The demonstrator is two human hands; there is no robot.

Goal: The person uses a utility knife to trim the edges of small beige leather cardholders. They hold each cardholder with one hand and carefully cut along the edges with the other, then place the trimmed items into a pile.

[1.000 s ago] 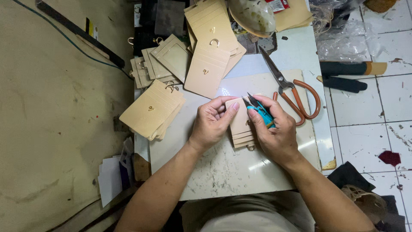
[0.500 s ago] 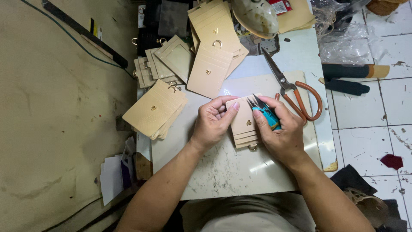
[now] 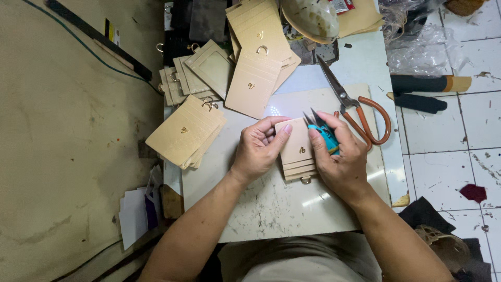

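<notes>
Surface: pale worktable (image 3: pixel 271 214), scuffed and stained, w/ tiled floor (image 3: pixel 449 151) to its right and a bare tan floor (image 3: pixel 62 156) to its left.
L hand: my left hand (image 3: pixel 257 151) rests on the table, fingers curled, thumb and fingertips pressing the left edge of a beige card holder (image 3: pixel 296 151); pinching it, not spread.
R hand: my right hand (image 3: pixel 340 156) covers the holder's right edge and is closed around small teal thread snips (image 3: pixel 324 133); the thin blades stick out past my fingers, pointing up-left over the holder's top right corner. Can't tell if the blades touch the leather.
Card holder: lies flat betw. both hands, mid-table; stepped card slots toward me, small gold mark on its face, metal ring at the near edge.
Scissors: large pair w/ orange-brown handles (image 3: pixel 365 117) lying just right of my right hand, blades pointing away from me.
Stack A: pile of same beige holders (image 3: pixel 185 130) left of my left hand, well apart from it.
Stack B: more beige holders (image 3: pixel 258 62) fanned at the far edge, gold rings showing.
Stack C: greenish-grey holders w/ window pockets (image 3: pixel 201 70) betw. stacks A and B.
Far edge: rounded, glossy mottled object (image 3: pixel 310 18), partly cut off; kind unclear.
</notes>
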